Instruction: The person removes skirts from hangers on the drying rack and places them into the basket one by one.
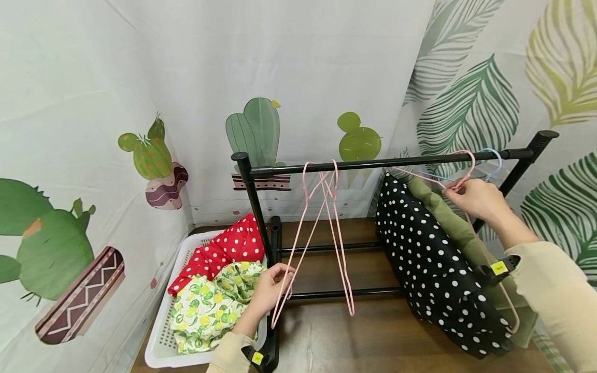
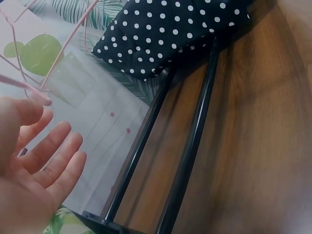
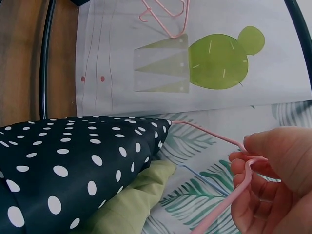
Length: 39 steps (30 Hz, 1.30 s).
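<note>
My right hand (image 1: pixel 475 199) pinches a pink clothes hanger (image 3: pixel 222 207) just below its hook, which is over the rack's top bar. Black cloth with white dots (image 1: pixel 424 264) hangs at this hanger; one pink arm runs to the cloth's upper corner. Behind it hangs olive-green cloth (image 1: pixel 429 199), beside a blue hanger (image 1: pixel 496 160). My left hand (image 1: pixel 270 290) is at the lower part of another pink hanger (image 1: pixel 298 233), fingers loosely extended; its thumb lies close to the wire in the left wrist view. A second bare pink hanger (image 1: pixel 342 254) hangs beside that one.
The black rack (image 1: pixel 280 170) stands on a brown wooden table (image 1: pixel 354 342), with two low crossbars. At its left, a white basket (image 1: pixel 158 331) holds red polka-dot cloth (image 1: pixel 228 243) and lemon-print cloth (image 1: pixel 200 316). Patterned curtains (image 1: pixel 308 62) hang behind.
</note>
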Tool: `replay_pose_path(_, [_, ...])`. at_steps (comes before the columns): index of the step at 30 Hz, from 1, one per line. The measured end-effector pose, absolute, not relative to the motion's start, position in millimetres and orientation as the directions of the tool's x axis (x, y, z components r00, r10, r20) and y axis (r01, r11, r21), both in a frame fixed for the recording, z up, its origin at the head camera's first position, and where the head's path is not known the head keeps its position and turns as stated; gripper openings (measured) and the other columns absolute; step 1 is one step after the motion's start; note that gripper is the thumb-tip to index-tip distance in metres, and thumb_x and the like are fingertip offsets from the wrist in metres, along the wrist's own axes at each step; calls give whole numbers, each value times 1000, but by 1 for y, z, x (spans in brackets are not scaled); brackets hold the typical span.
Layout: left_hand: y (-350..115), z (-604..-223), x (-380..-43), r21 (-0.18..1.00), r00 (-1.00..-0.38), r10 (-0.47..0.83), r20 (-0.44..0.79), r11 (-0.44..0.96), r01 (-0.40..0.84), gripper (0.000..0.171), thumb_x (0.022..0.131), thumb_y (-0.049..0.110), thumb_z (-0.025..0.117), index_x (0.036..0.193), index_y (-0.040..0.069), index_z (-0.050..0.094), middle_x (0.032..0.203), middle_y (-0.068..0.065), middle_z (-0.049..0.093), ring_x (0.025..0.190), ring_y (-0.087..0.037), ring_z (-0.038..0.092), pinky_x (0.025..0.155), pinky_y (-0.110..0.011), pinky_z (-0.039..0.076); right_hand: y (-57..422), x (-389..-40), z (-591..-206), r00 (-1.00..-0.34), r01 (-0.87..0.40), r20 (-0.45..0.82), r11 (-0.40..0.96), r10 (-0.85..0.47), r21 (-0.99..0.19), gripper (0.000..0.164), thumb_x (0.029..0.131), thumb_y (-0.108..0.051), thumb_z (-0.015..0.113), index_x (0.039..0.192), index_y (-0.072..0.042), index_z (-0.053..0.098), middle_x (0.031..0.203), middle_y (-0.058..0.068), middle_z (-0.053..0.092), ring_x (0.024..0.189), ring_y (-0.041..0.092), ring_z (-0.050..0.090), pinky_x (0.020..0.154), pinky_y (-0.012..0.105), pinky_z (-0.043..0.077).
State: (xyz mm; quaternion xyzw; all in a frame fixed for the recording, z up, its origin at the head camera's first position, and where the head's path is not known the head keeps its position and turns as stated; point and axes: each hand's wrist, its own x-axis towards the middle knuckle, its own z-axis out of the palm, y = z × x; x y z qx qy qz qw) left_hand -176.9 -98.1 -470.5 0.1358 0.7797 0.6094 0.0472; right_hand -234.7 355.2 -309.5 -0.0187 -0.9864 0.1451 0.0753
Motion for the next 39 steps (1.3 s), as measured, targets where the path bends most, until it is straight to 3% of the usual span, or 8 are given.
replay_pose_path(4, [-96, -477, -180, 975, -950, 308, 56, 188, 118, 17, 91, 4, 53, 103, -6, 58, 78, -8, 59, 56, -13, 57, 49, -25, 50, 355, -235, -311, -984, 18, 164, 957, 68, -290, 45, 89, -38, 42, 58, -9, 55, 50, -1, 46, 51, 21, 43, 45, 31, 29])
replay_pose_path(11, [-89, -473, -178, 962, -950, 306, 66, 232, 142, 15, 89, 2, 55, 100, -8, 59, 84, -17, 62, 51, -10, 51, 44, -19, 44, 353, -236, -313, -974, -8, 219, 955, 60, -297, 40, 90, -32, 46, 82, 2, 65, 59, 5, 61, 53, 25, 52, 44, 34, 34])
replay_pose_path(16, [-89, -490, -186, 971, -952, 295, 78, 196, 141, 16, 89, 4, 56, 100, -6, 60, 89, -24, 62, 51, -10, 52, 43, -19, 43, 346, -235, -310, -965, 1, 251, 959, 75, -283, 37, 90, -32, 46, 67, -7, 59, 55, 2, 55, 56, 29, 53, 46, 39, 35])
replay_pose_path(22, [-89, -508, -194, 975, -960, 276, 40, 200, 98, 15, 90, 8, 56, 101, 0, 61, 93, -20, 63, 59, -5, 56, 44, -21, 46, 340, -236, -309, -960, 4, 268, 958, 84, -285, 33, 90, -31, 46, 78, -5, 64, 56, 3, 56, 54, 28, 50, 44, 36, 33])
replay_pose_path(28, [-88, -499, -191, 970, -957, 281, 74, 203, 134, 15, 89, 5, 57, 99, -4, 61, 92, -24, 63, 69, -9, 58, 50, -18, 45, 338, -235, -307, -956, -4, 280, 957, 81, -289, 32, 90, -30, 49, 88, -3, 67, 65, 9, 63, 54, 28, 53, 43, 37, 34])
replay_pose_path(35, [-86, -506, -193, 973, -963, 267, 43, 208, 101, 16, 90, 8, 57, 101, -3, 61, 90, -19, 64, 66, -8, 56, 44, -17, 42, 333, -235, -304, -951, -22, 303, 963, 63, -268, 32, 90, -28, 48, 87, -2, 67, 69, 14, 65, 58, 36, 56, 45, 43, 37])
replay_pose_path(39, [-84, -516, -195, 973, -967, 246, 57, 203, 109, 19, 90, 9, 56, 103, -4, 60, 94, -20, 65, 76, -11, 60, 48, -17, 45, 330, -234, -304, -945, -32, 321, 962, 59, -272, 32, 89, -27, 48, 80, -3, 67, 65, 13, 63, 55, 34, 55, 44, 44, 37])
